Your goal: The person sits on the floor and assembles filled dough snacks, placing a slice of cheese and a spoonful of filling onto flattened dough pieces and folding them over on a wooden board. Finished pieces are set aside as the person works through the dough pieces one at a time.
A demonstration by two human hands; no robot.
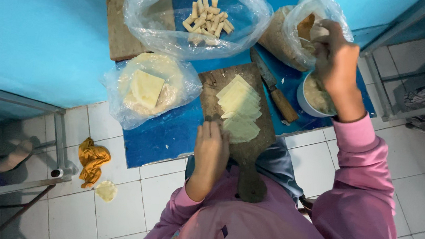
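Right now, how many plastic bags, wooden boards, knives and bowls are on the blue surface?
Plastic bags: 3 (rolls bag, wrapper bag, filling bag)
Wooden boards: 2 (near board, far board)
Knives: 1 (knife)
Bowls: 1 (bowl)
Total: 7

The right hand (337, 56) covers much of the white bowl (308, 97) at the worktop's right edge, and its fingertips hide whatever they pinch. The filling bag (298, 33) behind it is partly masked by the same hand. The left hand (211, 152) conceals the near-left part of the wooden board (250, 152). The knife (273, 86) blade is half hidden under the clear bag (194, 18). The bag's upper rim is cut off by the picture's top edge.
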